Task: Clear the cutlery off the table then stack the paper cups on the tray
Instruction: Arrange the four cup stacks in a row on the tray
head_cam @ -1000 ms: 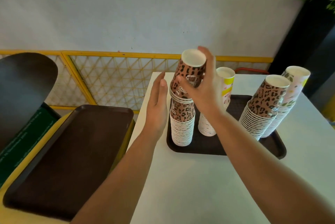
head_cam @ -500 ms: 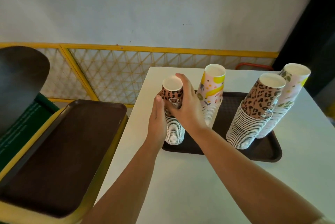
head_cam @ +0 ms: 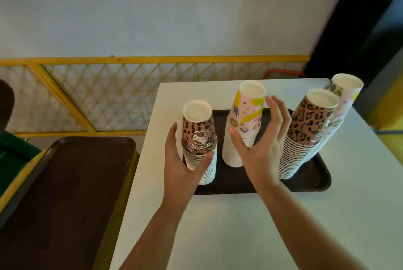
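A dark brown tray [head_cam: 314,180] on the white table [head_cam: 239,226] holds several upside-down stacks of paper cups. My left hand [head_cam: 181,167] grips the lower part of the left leopard-print stack [head_cam: 198,130], thumb across its front. My right hand [head_cam: 261,147] is spread, with relaxed fingers, beside the pink-and-yellow stack [head_cam: 246,112]; its thumb is at that stack's side, and I cannot tell if it touches. To the right lean a second leopard-print stack [head_cam: 309,121] and a pink floral stack [head_cam: 346,90]. No cutlery is in view.
A second brown tray [head_cam: 65,193] lies on a yellow-edged surface left of the table. A yellow lattice railing [head_cam: 109,95] runs along the white wall behind. A dark planter [head_cam: 349,29] stands at the back right corner.
My right hand pushed the leopard-print cups down onto the left stack, let go and moved right to the pink-and-yellow stack. My left hand closed round the left stack.
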The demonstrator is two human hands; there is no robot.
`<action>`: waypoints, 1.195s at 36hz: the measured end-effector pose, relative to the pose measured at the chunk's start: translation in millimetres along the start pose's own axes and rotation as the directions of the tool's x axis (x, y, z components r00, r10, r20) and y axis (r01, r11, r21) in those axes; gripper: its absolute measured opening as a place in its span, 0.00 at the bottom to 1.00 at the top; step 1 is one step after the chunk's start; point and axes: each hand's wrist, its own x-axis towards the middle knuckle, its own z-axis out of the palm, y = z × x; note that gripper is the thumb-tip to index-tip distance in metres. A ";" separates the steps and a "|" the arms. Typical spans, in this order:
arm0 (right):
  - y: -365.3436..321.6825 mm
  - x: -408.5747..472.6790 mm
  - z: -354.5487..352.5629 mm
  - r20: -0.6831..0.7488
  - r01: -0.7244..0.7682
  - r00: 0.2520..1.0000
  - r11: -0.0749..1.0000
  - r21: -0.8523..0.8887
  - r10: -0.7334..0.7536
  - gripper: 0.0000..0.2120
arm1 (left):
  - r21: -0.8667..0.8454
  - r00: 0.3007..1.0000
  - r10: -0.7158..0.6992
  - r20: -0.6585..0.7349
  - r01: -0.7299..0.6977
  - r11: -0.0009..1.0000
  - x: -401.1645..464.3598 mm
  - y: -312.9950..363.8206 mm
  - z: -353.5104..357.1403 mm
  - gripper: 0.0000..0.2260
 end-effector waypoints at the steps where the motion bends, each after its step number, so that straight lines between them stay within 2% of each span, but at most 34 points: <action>1: 5.3 0.1 1.8 0.023 -0.050 0.998 0.999 -0.020 0.050 0.38 | 0.014 1.000 0.011 0.008 -0.011 1.000 2.4 -2.2 -0.1 0.43; 6: 21.3 2.4 15.3 0.158 -0.246 0.956 0.969 -0.028 0.248 0.49 | 0.047 0.998 0.051 0.036 -0.052 0.998 14.1 -12.3 4.0 0.43; 11: 36.1 0.9 31.8 0.214 -0.332 0.922 0.943 0.011 0.322 0.52 | 0.083 0.998 0.058 0.031 -0.061 0.995 23.4 -18.1 5.9 0.39; 18: 46.1 -2.8 37.4 0.153 -0.335 0.928 0.941 -0.050 0.338 0.46 | 0.065 0.995 0.073 0.067 -0.077 0.995 39.9 -19.2 8.3 0.36; 32: 45.6 -16.9 18.3 0.156 -0.321 0.925 0.933 -0.164 0.346 0.46 | 0.080 0.994 0.092 0.064 -0.097 0.992 100.7 -24.4 25.7 0.34; 43: 46.3 -24.7 12.4 0.141 -0.325 0.928 0.936 -0.138 0.343 0.46 | 0.067 0.991 0.118 0.058 -0.122 0.990 137.3 -30.4 37.2 0.36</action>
